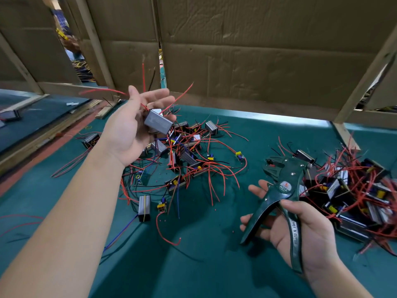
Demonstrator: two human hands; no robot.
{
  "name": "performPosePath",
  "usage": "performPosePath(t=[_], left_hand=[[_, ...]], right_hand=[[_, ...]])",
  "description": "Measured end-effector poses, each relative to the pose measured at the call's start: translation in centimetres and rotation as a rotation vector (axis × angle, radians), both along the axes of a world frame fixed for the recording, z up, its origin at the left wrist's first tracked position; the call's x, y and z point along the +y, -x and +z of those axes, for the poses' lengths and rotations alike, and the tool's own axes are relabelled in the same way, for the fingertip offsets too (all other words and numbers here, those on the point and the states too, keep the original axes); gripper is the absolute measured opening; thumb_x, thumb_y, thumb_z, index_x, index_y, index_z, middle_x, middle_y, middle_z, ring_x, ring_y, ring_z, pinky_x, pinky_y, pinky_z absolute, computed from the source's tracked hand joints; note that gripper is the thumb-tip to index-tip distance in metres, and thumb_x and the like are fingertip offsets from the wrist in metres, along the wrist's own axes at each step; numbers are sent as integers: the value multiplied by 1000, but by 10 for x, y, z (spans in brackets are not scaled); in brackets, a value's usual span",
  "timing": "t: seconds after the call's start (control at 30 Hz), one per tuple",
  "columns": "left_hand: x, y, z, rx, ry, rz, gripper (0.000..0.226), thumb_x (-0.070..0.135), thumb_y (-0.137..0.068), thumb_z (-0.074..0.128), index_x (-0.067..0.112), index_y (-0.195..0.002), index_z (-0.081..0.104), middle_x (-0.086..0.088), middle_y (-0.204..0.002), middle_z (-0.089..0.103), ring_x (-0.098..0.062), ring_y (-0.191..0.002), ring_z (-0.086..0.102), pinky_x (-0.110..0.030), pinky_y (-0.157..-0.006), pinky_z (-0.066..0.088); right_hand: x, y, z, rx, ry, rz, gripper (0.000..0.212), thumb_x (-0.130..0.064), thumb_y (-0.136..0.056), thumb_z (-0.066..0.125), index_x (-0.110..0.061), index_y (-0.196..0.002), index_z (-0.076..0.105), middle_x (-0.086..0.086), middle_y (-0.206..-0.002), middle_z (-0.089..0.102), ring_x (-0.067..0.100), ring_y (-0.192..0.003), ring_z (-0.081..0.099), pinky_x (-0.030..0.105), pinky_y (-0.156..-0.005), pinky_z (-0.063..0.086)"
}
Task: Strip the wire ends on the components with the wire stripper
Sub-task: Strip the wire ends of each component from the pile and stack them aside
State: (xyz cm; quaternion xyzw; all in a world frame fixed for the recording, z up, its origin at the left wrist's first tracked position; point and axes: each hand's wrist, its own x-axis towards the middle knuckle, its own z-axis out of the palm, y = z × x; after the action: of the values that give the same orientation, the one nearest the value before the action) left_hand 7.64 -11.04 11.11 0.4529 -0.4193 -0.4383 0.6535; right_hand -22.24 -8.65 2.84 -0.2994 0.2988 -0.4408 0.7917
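My left hand (131, 125) is raised palm-up above the table and holds a small grey box component (158, 122) in its fingers; red and black wires stick up and out from it. My right hand (300, 231) grips the dark green wire stripper (283, 190) by its two handles, jaws pointing up-left and standing apart. The stripper hangs over the green mat, well to the right of the held component. A loose pile of components with red wires (189, 155) lies on the mat between the hands.
A second, denser heap of components and red wires (352, 194) lies at the right. The green table mat (204, 244) is speckled with small red insulation bits. Cardboard walls (247, 50) on wooden frames close off the back. A lone grey box (144, 207) sits front-left.
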Motion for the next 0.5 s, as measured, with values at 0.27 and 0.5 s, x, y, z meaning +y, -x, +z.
performPosePath(t=[0.27, 0.5], left_hand=[[2, 20, 5, 164, 57, -144, 53, 48, -103, 18, 28, -122, 63, -7, -126, 65, -22, -90, 67, -31, -75, 55], [6, 39, 12, 160, 125, -136, 59, 44, -104, 13, 22, -112, 68, -9, -119, 67, -20, -100, 61, -30, -78, 53]], right_hand=[[0, 0, 2, 3, -1, 26, 98, -34, -39, 83, -2, -127, 53, 17, -122, 65, 46, -65, 63, 55, -58, 56], [-1, 0, 1, -11, -1, 46, 104, -35, -33, 86, -3, -127, 54, 17, -124, 63, 46, -67, 63, 56, -60, 56]])
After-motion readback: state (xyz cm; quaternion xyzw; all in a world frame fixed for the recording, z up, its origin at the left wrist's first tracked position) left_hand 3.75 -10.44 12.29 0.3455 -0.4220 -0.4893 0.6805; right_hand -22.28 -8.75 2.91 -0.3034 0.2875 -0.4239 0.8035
